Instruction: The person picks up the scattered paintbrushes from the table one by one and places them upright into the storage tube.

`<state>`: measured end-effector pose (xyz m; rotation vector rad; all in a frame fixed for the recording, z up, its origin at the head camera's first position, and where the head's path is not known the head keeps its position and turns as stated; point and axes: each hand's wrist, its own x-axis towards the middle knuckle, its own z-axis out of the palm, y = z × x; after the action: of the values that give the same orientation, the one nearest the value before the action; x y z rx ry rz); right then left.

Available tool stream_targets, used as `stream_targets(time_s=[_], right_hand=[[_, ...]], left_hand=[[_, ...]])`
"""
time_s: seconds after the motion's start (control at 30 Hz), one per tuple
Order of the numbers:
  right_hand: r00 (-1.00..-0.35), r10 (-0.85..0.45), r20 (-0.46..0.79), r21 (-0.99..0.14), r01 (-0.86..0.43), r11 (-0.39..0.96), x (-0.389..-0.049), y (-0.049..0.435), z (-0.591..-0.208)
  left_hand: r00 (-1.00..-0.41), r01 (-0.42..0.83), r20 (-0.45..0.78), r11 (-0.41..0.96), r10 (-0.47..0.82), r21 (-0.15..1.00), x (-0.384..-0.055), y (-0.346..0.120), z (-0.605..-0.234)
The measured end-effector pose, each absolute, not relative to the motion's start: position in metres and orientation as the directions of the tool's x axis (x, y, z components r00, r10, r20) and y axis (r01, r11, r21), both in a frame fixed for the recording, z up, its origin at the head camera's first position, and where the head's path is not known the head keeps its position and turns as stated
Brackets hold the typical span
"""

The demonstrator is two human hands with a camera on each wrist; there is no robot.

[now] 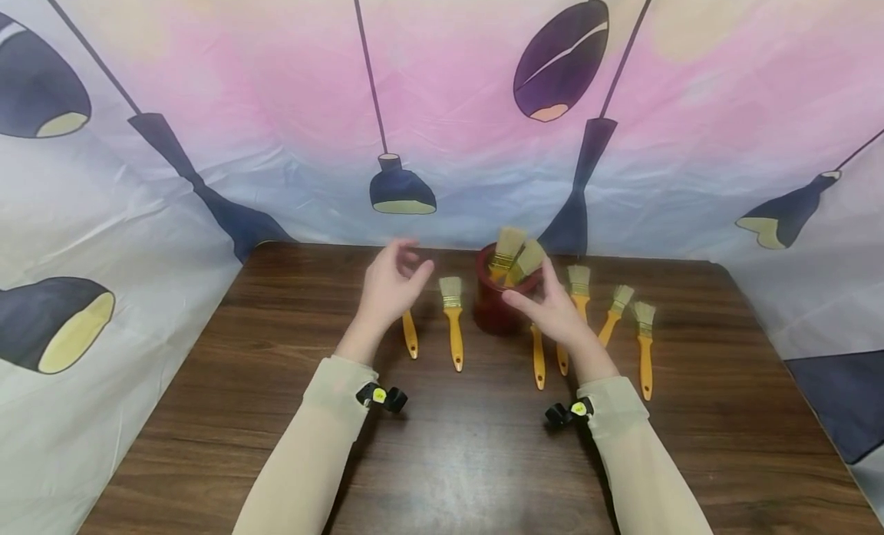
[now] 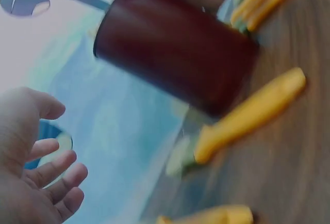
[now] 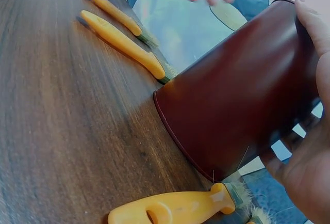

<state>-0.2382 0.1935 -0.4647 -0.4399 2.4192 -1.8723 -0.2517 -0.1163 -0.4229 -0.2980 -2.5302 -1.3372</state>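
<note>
A dark red cylindrical pot stands near the table's back edge. In it are two paintbrushes with their pale bristles up. My right hand holds the pot at its right side, the thumb at the rim; in the right wrist view the pot sits between thumb and fingers. My left hand hovers to the left of the pot with loosely bent fingers and nothing in it. Below it lies a yellow-handled paintbrush, its bristles hidden by the hand. Another paintbrush lies between that hand and the pot.
Right of the pot, several yellow-handled paintbrushes lie on the brown wooden table, bristles toward the back; the outermost brush is farthest right. My right hand and wrist partly cover some. A patterned cloth hangs behind the table.
</note>
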Motion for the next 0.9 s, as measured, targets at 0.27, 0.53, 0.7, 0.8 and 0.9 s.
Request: stream_targets(time_s=[0.27, 0.53, 0.7, 0.8, 0.9], right_hand=[[-0.961, -0.249, 0.118, -0.955, -0.179, 0.238, -0.238, 0.194, -0.464], [-0.961, -0.250, 0.121, -0.952, -0.183, 0.244, -0.237, 0.193, -0.465], [-0.960, -0.253, 0.123, -0.950, -0.187, 0.248, -0.237, 0.193, -0.466], [-0.961, -0.250, 0.121, -0.950, -0.186, 0.253, -0.237, 0.194, -0.467], [-0.961, -0.249, 0.123, -0.949, -0.187, 0.252, -0.238, 0.195, -0.466]], left_hand=[[-0.972, 0.173, 0.235, 0.674, -0.001, 0.718, -0.239, -0.148, -0.451], [-0.976, 0.150, 0.218, 0.718, -0.003, 0.680, -0.236, -0.161, -0.467], [-0.984, 0.115, 0.180, 0.747, -0.007, 0.655, -0.237, -0.164, -0.476], [-0.989, 0.094, 0.149, 0.762, -0.004, 0.641, -0.239, -0.163, -0.481], [-0.991, 0.093, 0.134, 0.775, 0.011, 0.625, -0.240, -0.161, -0.484]])
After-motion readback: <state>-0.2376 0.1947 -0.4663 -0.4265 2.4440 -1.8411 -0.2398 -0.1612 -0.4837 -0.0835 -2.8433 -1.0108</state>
